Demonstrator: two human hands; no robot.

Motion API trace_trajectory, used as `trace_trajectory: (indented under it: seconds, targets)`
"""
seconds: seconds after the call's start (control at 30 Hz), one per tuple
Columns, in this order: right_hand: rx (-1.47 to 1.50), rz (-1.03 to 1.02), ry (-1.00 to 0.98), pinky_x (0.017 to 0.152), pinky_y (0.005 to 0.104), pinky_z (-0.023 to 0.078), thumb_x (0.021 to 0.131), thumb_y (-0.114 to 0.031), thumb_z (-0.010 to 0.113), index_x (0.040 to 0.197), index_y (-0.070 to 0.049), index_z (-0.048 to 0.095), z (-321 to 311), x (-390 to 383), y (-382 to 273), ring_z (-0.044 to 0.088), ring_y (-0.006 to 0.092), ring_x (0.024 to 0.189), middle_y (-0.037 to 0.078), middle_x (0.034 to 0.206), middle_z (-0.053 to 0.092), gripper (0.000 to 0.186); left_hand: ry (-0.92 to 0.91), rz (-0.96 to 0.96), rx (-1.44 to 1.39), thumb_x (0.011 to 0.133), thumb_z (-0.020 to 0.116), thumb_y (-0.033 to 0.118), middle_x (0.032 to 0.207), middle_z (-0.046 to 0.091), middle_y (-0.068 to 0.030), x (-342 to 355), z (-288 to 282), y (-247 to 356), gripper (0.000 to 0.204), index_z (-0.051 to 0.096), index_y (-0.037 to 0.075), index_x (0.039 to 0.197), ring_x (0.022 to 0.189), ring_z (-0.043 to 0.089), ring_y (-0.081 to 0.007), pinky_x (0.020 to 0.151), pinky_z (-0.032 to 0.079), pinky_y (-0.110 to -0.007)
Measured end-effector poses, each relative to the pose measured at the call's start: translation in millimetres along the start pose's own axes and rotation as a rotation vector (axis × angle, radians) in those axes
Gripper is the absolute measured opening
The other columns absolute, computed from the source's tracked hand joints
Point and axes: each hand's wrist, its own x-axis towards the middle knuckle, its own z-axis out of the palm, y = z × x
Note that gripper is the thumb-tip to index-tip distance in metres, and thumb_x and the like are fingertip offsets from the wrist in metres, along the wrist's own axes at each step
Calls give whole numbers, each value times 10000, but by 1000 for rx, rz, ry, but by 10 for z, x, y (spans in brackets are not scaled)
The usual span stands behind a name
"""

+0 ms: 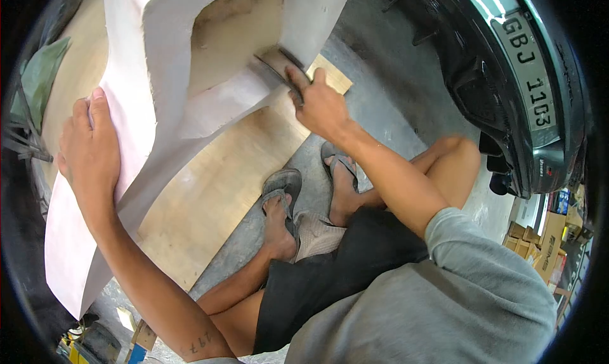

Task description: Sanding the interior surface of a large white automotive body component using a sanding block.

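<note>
A large white and pale pink moulded panel [130,91] with a wide opening fills the upper left. My left hand [92,148] lies on its left flank, fingers stretched out and holding nothing. At the lower right edge of the opening, my right hand [322,107] is closed on a sheet of sandpaper [277,61], dark-edged and bent into a curve. The sandpaper touches the panel's inner surface. My fingertips there are slightly blurred and partly hidden by the sheet.
Under the panel lies a plywood board [216,193] on the grey concrete floor [377,104]. A dark car [472,85] stands at the right. Cardboard boxes [550,237] are stacked behind it. My sandalled feet [279,215] are beside the board, near a crumpled pale cloth [319,234].
</note>
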Motion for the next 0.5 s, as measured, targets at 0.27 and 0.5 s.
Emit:
trace_trajectory:
  seconds: [0.27, 0.5]
  targets:
    - [-16, -72, -62, 772, 528, 572, 966, -210, 580, 1515, -229, 423, 103, -16, -139, 679, 444, 910, 275, 1176, 507, 572, -5, -8, 34, 1064, 331, 523, 1367, 604, -198, -21, -42, -83, 594, 592, 89, 1374, 1312, 522, -376, 1150, 282, -514]
    - [80, -128, -77, 775, 530, 572, 988, -263, 576, 1522, -221, 427, 259, -142, -244, 670, 467, 848, 296, 1162, 503, 556, -28, 22, -12, 1067, 326, 523, 1340, 615, -191, 24, -10, -135, 585, 598, 87, 1346, 1301, 526, -379, 1137, 291, -525]
